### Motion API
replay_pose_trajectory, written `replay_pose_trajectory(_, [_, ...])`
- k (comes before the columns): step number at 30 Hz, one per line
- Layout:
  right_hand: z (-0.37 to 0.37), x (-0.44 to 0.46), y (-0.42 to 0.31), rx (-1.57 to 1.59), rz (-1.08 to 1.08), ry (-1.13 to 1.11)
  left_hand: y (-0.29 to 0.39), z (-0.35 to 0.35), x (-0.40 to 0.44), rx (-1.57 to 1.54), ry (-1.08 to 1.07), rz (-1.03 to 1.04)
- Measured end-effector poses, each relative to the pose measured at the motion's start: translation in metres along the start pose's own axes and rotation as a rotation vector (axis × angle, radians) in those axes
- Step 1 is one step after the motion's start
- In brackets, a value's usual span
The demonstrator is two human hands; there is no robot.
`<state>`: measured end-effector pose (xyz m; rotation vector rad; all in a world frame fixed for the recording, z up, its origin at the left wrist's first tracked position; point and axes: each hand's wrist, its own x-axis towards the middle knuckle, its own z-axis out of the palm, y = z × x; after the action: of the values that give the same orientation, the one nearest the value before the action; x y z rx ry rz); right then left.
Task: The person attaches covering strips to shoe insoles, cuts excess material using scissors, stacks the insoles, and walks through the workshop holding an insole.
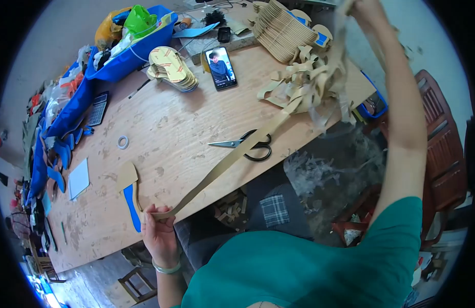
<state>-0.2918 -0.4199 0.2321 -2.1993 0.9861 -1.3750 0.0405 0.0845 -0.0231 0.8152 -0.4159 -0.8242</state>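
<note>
My left hand [159, 233] pinches the end of a long tan strip [224, 165] at the table's near edge. The strip runs up to the right, over the handles of black scissors [250, 145], into a tangled heap of tan strips [312, 84]. High at the upper right, my right hand [370, 13] is closed on tan strips that hang down towards the heap. Its fingertips are partly cut off by the frame. Just beyond my left hand lies a tan and blue insole [128, 192].
A stack of insole-shaped pieces [171, 69], a lit phone [221, 69] and a long row of tan pieces [283, 31] are along the far side. Blue bins [129, 54] line the left. A tape roll [123, 142] and calculator [98, 109] lie on the wooden table [165, 120].
</note>
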Motion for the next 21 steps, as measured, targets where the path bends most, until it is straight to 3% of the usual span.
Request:
replay_pose_trajectory(2, [0.043, 0.025, -0.01, 0.266, 0.259, 0.041, 0.0, -0.005, -0.001, -0.006, -0.024, 0.005])
replay_pose_trajectory(4, [0.062, 0.029, 0.029, -0.273, -0.092, -0.376, 0.005, -0.013, -0.002, 0.02, -0.057, 0.031])
replay_pose_trajectory(9, [0.097, -0.029, 0.046, -0.552, -0.319, -0.408, 0.021, -0.035, -0.003, 0.007, -0.056, 0.038])
replay_pose_trajectory(11, [0.117, -0.089, 0.036, -0.201, -0.128, -0.585, 0.025, -0.039, -0.006, 0.023, 0.059, 0.073])
replay_pose_trajectory(12, [0.122, -0.129, 0.01, 0.046, 0.106, -0.734, 0.027, -0.04, -0.006, 0.029, 0.115, 0.095])
replay_pose_trajectory(13, [0.127, -0.16, 0.012, -0.127, -0.054, -0.786, 0.03, -0.043, -0.005, 0.022, 0.118, 0.101])
replay_pose_trajectory(16, [0.148, -0.223, 0.032, -0.1, -0.252, -0.809, 0.049, -0.06, -0.009, 0.042, 0.211, 0.177])
replay_pose_trajectory(18, [0.151, -0.241, 0.082, -0.436, -0.441, -0.598, 0.067, -0.069, -0.011, 0.108, 0.321, 0.25])
replay_pose_trajectory(19, [0.144, -0.234, 0.089, -0.422, -0.468, -0.602, 0.079, -0.074, -0.008, 0.182, 0.396, 0.304])
replay_pose_trajectory(21, [0.128, -0.224, 0.105, -0.7, -0.456, -0.386, 0.107, -0.092, -0.004, 0.214, 0.421, 0.368])
